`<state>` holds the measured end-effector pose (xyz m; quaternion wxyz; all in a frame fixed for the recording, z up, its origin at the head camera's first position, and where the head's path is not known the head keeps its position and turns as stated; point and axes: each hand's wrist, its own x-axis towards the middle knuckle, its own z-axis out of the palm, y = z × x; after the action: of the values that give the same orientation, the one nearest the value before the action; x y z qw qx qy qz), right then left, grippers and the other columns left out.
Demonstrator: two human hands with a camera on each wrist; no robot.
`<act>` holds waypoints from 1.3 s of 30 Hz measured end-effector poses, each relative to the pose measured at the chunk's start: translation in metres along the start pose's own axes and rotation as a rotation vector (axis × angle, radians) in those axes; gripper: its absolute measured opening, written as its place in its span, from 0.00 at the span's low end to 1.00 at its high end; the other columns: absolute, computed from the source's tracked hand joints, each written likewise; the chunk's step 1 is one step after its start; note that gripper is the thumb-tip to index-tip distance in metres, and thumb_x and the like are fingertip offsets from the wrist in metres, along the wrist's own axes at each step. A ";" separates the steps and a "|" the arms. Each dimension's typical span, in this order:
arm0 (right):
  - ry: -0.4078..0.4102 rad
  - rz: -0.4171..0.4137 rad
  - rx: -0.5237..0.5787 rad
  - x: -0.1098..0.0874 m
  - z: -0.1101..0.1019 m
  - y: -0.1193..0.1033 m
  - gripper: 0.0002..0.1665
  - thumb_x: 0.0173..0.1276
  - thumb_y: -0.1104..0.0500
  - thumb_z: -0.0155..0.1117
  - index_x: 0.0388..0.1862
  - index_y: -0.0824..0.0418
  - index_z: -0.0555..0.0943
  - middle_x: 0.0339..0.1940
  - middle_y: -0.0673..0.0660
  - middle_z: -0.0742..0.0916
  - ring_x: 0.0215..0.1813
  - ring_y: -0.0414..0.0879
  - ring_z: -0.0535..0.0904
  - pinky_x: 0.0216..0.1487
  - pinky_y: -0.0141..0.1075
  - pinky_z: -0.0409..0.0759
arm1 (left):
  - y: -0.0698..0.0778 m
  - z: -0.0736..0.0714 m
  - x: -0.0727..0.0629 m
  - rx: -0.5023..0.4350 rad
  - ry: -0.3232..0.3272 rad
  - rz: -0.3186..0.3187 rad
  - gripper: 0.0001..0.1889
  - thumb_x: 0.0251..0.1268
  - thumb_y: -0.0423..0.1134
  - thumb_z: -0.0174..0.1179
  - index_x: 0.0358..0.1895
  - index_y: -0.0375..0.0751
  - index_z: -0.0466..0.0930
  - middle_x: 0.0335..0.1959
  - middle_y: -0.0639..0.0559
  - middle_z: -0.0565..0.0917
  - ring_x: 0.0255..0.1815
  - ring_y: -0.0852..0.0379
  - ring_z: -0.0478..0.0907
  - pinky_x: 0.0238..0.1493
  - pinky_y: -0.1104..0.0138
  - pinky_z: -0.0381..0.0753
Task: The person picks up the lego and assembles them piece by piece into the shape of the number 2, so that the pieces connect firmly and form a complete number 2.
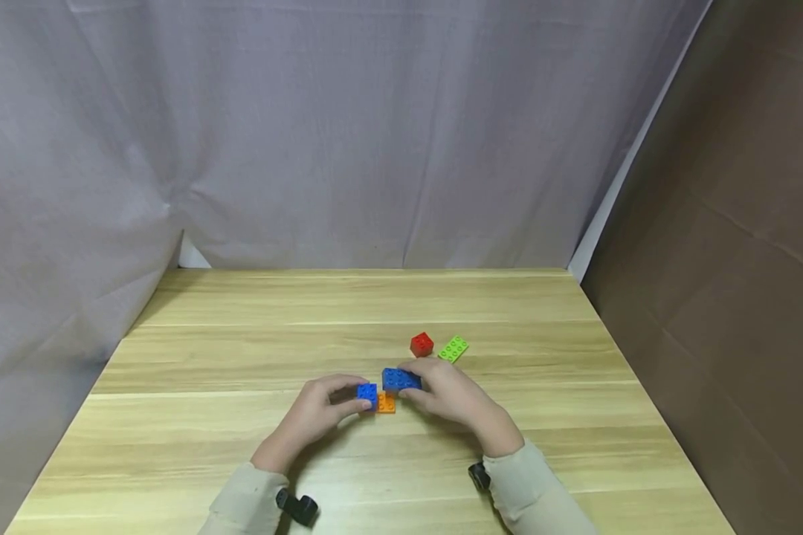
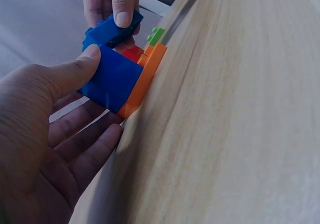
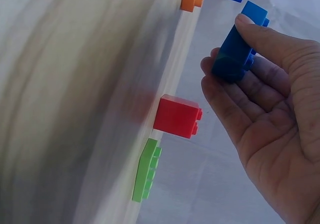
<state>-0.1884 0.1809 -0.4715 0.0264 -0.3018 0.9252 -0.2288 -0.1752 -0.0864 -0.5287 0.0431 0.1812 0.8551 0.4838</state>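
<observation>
Between thumb and fingers, my left hand [image 1: 316, 414] pinches a square blue building block [image 1: 366, 394], which sits on one end of a flat orange block [image 1: 387, 403]. The orange block's other studs show bare in the head view. My right hand [image 1: 453, 394] holds a longer blue block [image 1: 399, 380] raised off the table, close to the orange one and slightly tilted. In the right wrist view, thumb and fingertips grip this longer blue block [image 3: 235, 49] by its sides, its studs turned toward the palm.
Beyond the right hand, a red block [image 1: 421, 344] stands on the wooden table [image 1: 294, 319]. A flat light green block [image 1: 453, 348] lies to the right of the red one. Grey cloth [image 1: 348, 134] hangs behind the table's far edge.
</observation>
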 end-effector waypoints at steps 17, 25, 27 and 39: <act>0.004 -0.036 0.022 0.004 -0.002 -0.005 0.25 0.70 0.52 0.69 0.62 0.61 0.80 0.57 0.55 0.86 0.58 0.45 0.82 0.59 0.40 0.81 | 0.004 -0.001 0.000 -0.013 0.003 0.012 0.19 0.57 0.56 0.72 0.52 0.61 0.86 0.55 0.62 0.84 0.58 0.57 0.81 0.64 0.52 0.77; -0.016 -0.041 0.035 0.003 0.000 -0.006 0.25 0.69 0.51 0.70 0.62 0.59 0.81 0.56 0.53 0.87 0.55 0.41 0.83 0.56 0.37 0.83 | 0.002 -0.001 -0.001 -0.002 -0.001 0.009 0.20 0.58 0.58 0.71 0.53 0.61 0.85 0.55 0.62 0.84 0.59 0.56 0.80 0.65 0.51 0.76; -0.022 -0.050 0.035 0.004 0.000 -0.006 0.25 0.69 0.52 0.70 0.62 0.60 0.82 0.56 0.53 0.87 0.55 0.41 0.83 0.56 0.37 0.83 | 0.002 -0.001 -0.002 -0.002 0.000 0.016 0.21 0.58 0.59 0.70 0.53 0.60 0.85 0.55 0.62 0.85 0.59 0.55 0.80 0.65 0.51 0.76; -0.008 -0.069 0.023 0.003 0.001 -0.009 0.25 0.68 0.52 0.72 0.61 0.60 0.82 0.55 0.53 0.87 0.53 0.41 0.84 0.54 0.35 0.83 | 0.003 0.001 -0.002 -0.009 0.009 0.030 0.20 0.59 0.58 0.70 0.53 0.60 0.85 0.54 0.61 0.85 0.59 0.54 0.80 0.64 0.49 0.76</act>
<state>-0.1854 0.1724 -0.4680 0.0258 -0.3340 0.9115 -0.2387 -0.1724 -0.0856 -0.5270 0.0329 0.1915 0.8504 0.4890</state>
